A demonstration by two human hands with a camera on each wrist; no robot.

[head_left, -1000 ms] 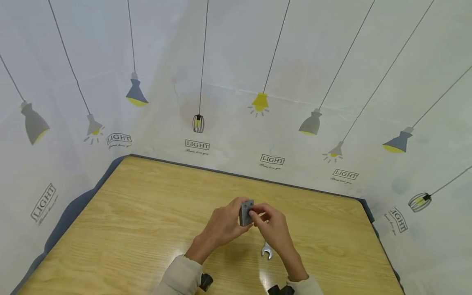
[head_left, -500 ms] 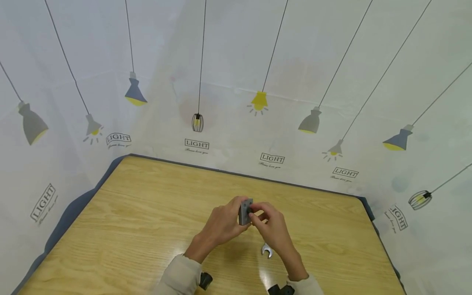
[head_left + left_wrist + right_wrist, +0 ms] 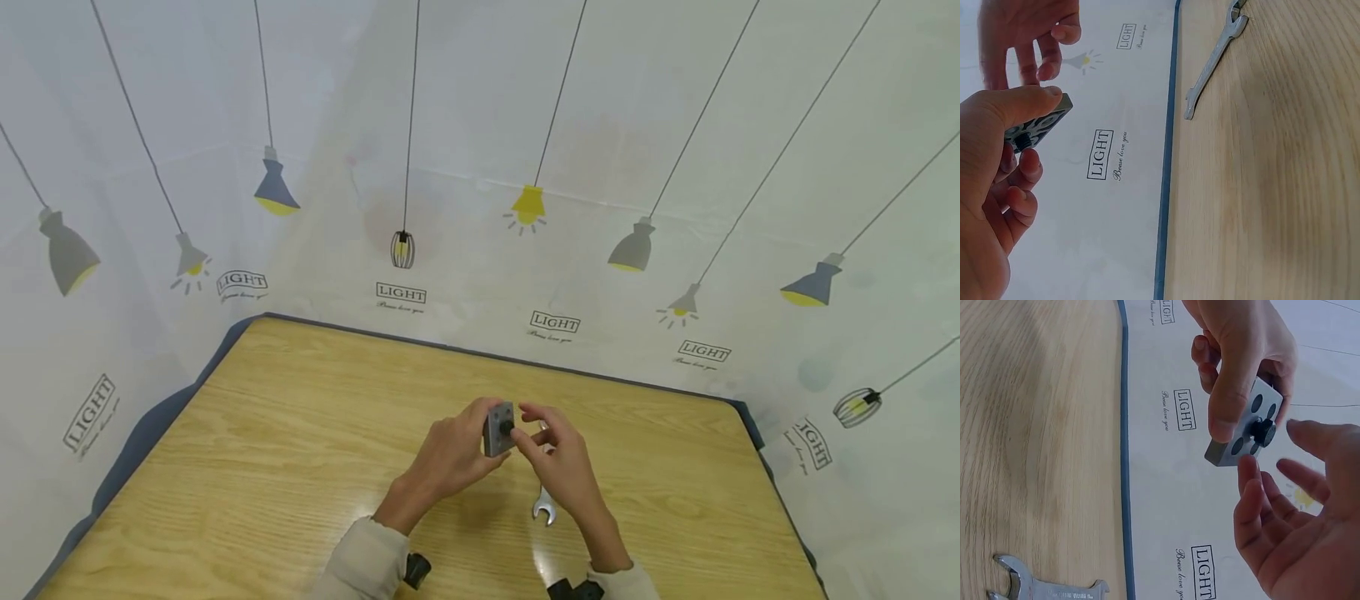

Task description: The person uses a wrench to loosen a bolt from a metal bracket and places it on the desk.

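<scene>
My left hand [image 3: 448, 457] grips a small grey metal block [image 3: 1244, 432], thumb on one side and fingers on the other. Several round holes dot the block's face. From its middle sticks out a black bolt [image 3: 1265, 432], head outward. Beside that face is my right hand [image 3: 1319, 519], its thumb and fingers parted around the bolt with a gap showing. One right fingertip comes right at the block's lower edge in the right wrist view. Both hands are raised over the table. Below my right hand lies a silver open-ended wrench [image 3: 544, 507], partly hidden by that hand in the head view.
The wooden table [image 3: 300, 417] has a dark blue edge strip [image 3: 1166, 187] along its far side. Behind it hangs a pale sheet [image 3: 465, 125] printed with lamps and the word LIGHT. Black camera mounts [image 3: 417, 571] sit at the wrists.
The right fingers, earlier pinching at the bolt, have come away from it and spread apart, leaving more of the bolt visible. The left hand and block stay nearly in place.
</scene>
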